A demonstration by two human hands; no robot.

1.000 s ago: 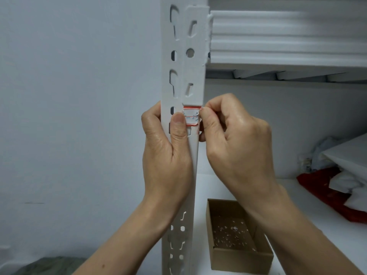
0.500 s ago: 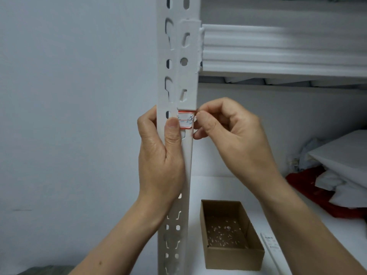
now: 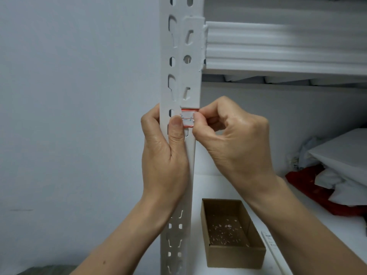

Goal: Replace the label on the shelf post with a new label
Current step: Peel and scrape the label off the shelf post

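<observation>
Open room left of the shelf post (image 3: 164,92); on its right, shelf beam (image 3: 278,46) above, cardboard box (image 3: 236,255) below.

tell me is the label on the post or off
On: the label lies flat against the shelf post, with the right hand pinching its right edge. Whether that edge is lifted, cannot tell.

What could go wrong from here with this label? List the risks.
1. The small red-bordered white paper label may tear into shreds: the right hand pinches only its right edge, and the brown cardboard box below holds paper scraps.
2. The thumb of the left hand presses at the label's left edge on the white slotted metal shelf post, which could resist the peel.
</observation>
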